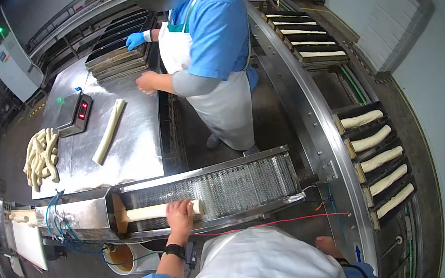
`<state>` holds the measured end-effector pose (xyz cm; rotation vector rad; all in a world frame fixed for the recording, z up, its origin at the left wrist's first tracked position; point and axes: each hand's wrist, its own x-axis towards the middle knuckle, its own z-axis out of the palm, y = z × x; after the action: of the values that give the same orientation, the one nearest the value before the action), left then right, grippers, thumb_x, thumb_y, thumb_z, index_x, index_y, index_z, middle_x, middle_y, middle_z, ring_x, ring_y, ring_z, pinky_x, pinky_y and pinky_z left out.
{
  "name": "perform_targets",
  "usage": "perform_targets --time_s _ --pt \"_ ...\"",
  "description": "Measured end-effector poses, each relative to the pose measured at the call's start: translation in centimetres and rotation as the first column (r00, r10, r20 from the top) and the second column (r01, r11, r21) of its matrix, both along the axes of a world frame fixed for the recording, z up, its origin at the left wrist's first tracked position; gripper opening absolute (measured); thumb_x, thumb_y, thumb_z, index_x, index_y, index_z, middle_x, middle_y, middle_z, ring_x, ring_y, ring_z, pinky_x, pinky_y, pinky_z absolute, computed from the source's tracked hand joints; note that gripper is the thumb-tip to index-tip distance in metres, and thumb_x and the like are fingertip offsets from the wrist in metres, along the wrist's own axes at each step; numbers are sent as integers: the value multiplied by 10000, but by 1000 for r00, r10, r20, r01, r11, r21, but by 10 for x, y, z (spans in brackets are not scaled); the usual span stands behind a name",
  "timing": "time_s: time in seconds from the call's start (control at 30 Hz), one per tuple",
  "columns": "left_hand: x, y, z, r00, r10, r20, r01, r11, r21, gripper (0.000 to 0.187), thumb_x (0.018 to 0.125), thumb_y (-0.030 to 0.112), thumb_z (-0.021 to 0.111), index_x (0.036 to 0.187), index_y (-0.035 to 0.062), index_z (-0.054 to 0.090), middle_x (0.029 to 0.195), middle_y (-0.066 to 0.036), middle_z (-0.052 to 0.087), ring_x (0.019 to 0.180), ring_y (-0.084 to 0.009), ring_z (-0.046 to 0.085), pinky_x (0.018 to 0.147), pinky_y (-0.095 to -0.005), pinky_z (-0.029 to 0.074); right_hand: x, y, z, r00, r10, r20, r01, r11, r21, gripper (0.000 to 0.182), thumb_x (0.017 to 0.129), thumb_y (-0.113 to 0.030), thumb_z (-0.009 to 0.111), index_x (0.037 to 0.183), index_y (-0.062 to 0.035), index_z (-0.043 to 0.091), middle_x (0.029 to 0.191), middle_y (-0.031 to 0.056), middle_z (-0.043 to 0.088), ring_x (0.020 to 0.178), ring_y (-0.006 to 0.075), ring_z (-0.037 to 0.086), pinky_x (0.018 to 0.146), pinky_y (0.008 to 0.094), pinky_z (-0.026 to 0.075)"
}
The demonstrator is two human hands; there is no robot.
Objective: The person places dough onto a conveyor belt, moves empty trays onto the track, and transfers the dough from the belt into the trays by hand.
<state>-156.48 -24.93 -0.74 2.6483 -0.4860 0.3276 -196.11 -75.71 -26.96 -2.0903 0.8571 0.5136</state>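
Observation:
My left hand (180, 218) rests on the right part of a long pale dough roll (150, 212), its fingers curved over the top. The roll lies lengthwise on a metal mesh conveyor (236, 189), its left end at the conveyor's housing (83, 216). My right hand (327, 247) hangs low at the right, beside the apron and near the metal rail (345, 178); its fingers are partly hidden.
Across the conveyor, a co-worker (209, 54) stands beside a steel table (142, 146) with a dough roll, dough pieces (41, 156), a scale (76, 113) and stacked trays (118, 65). Dough-filled trays (380, 157) line the right side. A bucket (131, 258) stands below the conveyor.

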Motion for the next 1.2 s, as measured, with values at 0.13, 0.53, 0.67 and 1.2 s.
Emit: perform_targets --time_s 0.13,0.53,0.67,1.2 --pt "-7 -21 28 976 -215 -44 213 976 -56 213 897 181 704 1069 56 722 1006 -129 716 956 -343 636 882 -460 505 5 26 90 991 -60 123 37 982 184 241 923 -296 637 947 -78 737 877 101 731 812 243 710 735 397 565" --pt "10 -2 34 918 -344 -198 344 938 -36 469 731 249 853 1140 68 714 1121 -156 710 1031 -375 645 933 -466 506 18 23 104 999 41 17 -42 998 54 284 910 -359 607 912 -106 736 914 142 730 874 317 709 807 439 554" --pt "8 14 42 935 -281 -215 292 956 22 512 699 247 874 1154 82 709 1122 -147 707 1043 -368 640 936 -471 496 13 21 110 991 -134 10 132 984 117 196 891 -270 647 877 -88 720 843 103 708 820 281 691 737 428 552" --pt "-10 -103 1 808 -558 -188 566 824 -15 554 703 172 812 1229 80 667 1063 -160 663 971 -390 630 856 -489 519 291 105 278 504 649 570 -467 760 -452 385 845 -176 698 1197 -27 660 1152 172 675 1119 356 627 962 461 511"
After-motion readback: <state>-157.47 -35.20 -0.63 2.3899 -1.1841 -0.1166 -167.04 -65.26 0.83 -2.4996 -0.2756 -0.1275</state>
